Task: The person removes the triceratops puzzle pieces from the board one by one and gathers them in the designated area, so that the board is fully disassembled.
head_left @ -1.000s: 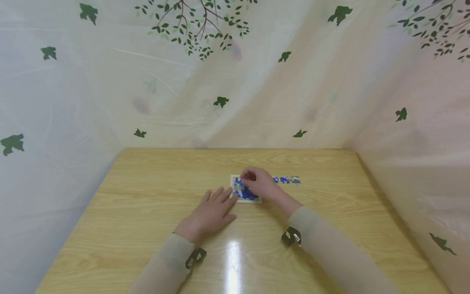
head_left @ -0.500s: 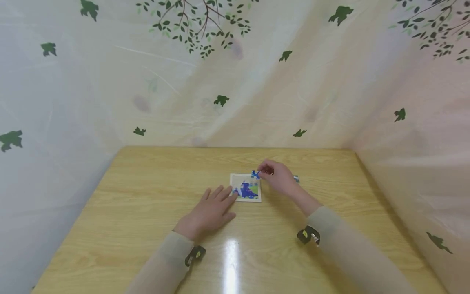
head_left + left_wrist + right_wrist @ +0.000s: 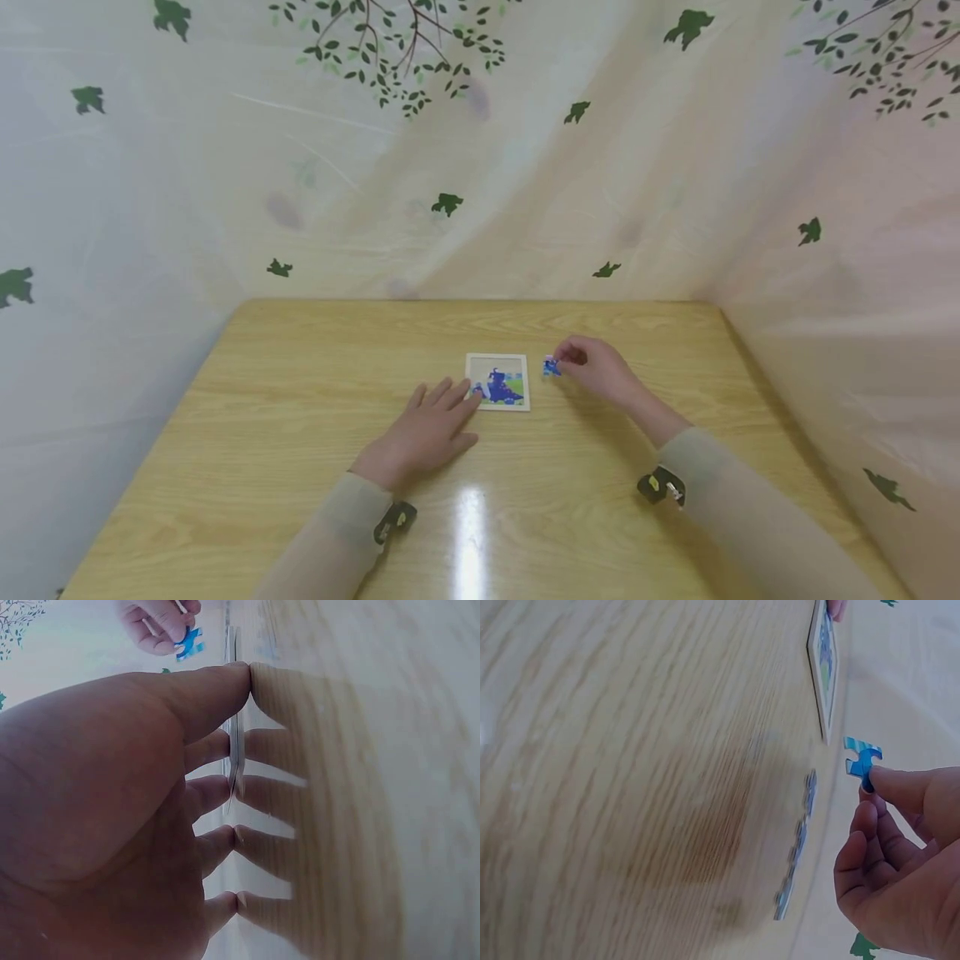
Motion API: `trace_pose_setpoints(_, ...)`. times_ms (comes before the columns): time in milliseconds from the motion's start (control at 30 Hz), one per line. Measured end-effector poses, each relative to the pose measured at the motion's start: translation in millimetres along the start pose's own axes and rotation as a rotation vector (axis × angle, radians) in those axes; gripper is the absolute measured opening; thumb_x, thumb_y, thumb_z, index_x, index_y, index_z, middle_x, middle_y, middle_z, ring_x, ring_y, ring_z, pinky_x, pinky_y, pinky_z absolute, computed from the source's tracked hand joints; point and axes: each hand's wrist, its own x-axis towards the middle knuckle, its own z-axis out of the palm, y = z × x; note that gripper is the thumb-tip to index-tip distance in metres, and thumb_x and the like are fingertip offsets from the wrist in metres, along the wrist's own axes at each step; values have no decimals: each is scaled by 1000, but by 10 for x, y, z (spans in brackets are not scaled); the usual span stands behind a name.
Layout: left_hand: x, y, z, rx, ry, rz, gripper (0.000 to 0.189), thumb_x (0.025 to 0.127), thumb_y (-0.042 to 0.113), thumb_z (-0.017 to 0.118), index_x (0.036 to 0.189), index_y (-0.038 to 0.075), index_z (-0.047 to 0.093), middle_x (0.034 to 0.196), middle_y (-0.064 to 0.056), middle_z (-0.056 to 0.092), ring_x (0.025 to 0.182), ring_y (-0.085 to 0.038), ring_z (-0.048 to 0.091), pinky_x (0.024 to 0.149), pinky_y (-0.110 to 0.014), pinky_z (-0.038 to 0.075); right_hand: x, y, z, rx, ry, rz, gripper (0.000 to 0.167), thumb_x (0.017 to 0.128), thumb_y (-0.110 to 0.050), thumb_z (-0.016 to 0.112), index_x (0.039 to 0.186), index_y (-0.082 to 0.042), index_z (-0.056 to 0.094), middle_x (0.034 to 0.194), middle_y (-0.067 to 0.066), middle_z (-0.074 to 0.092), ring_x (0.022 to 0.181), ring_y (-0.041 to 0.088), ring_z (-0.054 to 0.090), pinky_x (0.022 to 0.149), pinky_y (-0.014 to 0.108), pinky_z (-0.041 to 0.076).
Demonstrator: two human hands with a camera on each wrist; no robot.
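A small puzzle in a white frame (image 3: 497, 357) lies near the middle of the table, its lower part filled with a blue dinosaur picture and its upper part bare. My left hand (image 3: 423, 429) rests with spread fingers on the table, fingertips on the frame's left edge. To the right of the frame, my right hand (image 3: 600, 371) pinches a blue puzzle piece (image 3: 864, 756) between thumb and index finger. It is held above the table, in the right wrist view over a row of loose puzzle pieces (image 3: 799, 844). In the head view the right hand hides most of that row.
The wood-grain table (image 3: 300, 375) reaches back to a pale curtain (image 3: 495, 233) printed with green leaves, which also hangs along both sides. A dark wrist camera (image 3: 395, 521) sits at the left cuff, and another wrist camera (image 3: 662, 486) at the right.
My right hand has moved right, from over the frame to beside it, with the blue puzzle piece still pinched. More of the framed picture shows now. The left hand stays in place.
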Motion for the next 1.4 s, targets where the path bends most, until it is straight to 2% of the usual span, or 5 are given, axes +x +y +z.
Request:
trace_pose_setpoints(233,-4,-11,-1,2,0,9,68,117,46,51,175,16,33,182,-11,22,168,-41,16,134,-67,7,-43,56,-23,-12,-29,22,10,107,-6,72,116,-6,75,110,8,73,104,26,65,92,43,57)
trace_pose_setpoints(433,5,-26,22,-2,6,8,67,117,47,51,175,17,33,182,-11,22,168,-40,16,134,-67,7,-62,101,6,-41,-50,42,4,105,-9,76,107,-7,75,104,6,73,98,24,64,87,40,55)
trace_pose_setpoints(700,6,-26,24,-8,4,3,67,117,46,50,175,17,33,183,-10,22,168,-40,15,134,-66,6,-42,188,75,-126,-37,19,5,105,-14,77,101,-12,74,100,2,73,94,22,64,88,44,55)
trace_pose_setpoints(1000,-3,-12,11,-13,1,-1,66,117,45,50,175,17,33,183,-10,21,168,-40,14,134,-66,6,-55,148,83,-187,-29,3,7,105,-16,78,100,-11,75,95,2,73,88,20,63,81,42,53)
trace_pose_setpoints(1400,-4,-8,23,-17,0,-11,68,117,47,51,175,19,32,183,-8,20,169,-38,13,135,-65,4,-39,170,107,-240,-31,38,8,105,-18,78,100,-12,77,94,1,71,86,20,61,80,41,52)
